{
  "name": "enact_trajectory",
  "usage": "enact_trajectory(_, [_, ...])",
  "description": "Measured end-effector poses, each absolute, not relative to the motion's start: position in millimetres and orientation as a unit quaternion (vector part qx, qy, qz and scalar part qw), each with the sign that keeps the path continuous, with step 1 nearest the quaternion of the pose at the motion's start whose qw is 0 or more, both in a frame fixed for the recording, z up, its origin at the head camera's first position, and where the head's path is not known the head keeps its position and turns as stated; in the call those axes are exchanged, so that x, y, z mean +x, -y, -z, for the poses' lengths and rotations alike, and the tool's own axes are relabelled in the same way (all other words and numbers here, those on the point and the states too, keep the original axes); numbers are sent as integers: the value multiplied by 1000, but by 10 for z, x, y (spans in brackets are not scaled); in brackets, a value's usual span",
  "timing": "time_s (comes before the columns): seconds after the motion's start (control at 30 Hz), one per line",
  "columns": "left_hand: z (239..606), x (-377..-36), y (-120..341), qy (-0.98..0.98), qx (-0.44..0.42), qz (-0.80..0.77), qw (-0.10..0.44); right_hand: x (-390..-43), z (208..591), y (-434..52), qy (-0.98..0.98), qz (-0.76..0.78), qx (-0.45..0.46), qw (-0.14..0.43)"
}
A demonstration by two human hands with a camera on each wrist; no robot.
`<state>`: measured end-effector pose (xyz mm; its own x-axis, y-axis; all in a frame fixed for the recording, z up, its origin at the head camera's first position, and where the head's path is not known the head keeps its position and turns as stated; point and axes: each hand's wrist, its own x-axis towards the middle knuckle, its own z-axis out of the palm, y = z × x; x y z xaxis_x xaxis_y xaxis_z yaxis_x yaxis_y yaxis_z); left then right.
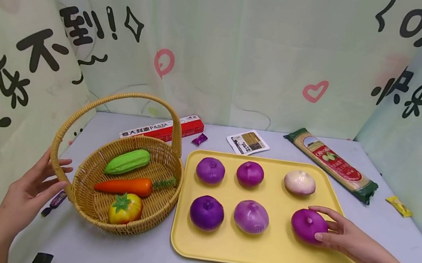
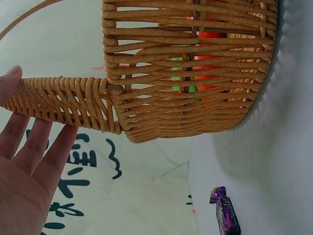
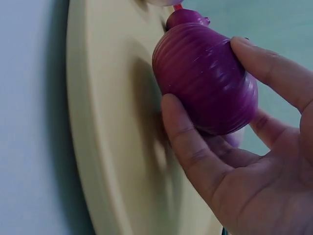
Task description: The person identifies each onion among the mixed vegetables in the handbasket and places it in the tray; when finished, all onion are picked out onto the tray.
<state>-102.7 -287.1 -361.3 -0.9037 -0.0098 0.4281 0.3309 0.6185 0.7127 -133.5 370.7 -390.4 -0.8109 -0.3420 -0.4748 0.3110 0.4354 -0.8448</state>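
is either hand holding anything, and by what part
The right hand grips the purple onion round its sides, on the tray. The left hand touches the basket handle with straight fingers.

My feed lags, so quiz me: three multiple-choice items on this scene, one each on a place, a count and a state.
1. Where is the carrot?
A on the tray
B in the basket
C on the table

2. How many onions sit on the yellow tray?
A four
B five
C six

3. What is the right hand doing?
A gripping the purple onion
B lying flat on the table
C holding the pasta pack

Answers: 1 B, it lies inside the basket; 2 C, two rows of three; 3 A, fingers curl round the purple onion.
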Motion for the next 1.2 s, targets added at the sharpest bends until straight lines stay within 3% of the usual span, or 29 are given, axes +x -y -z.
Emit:
enact_trajectory(0.53, [3610,-1021,2869,878,-90,428,196,-1288,3943,-3730,-823,474,12,312])
enact_trajectory(1.2, [3613,-1035,2862,877,-91,424,205,-1274,3897,-3889,-817,488,-35,303])
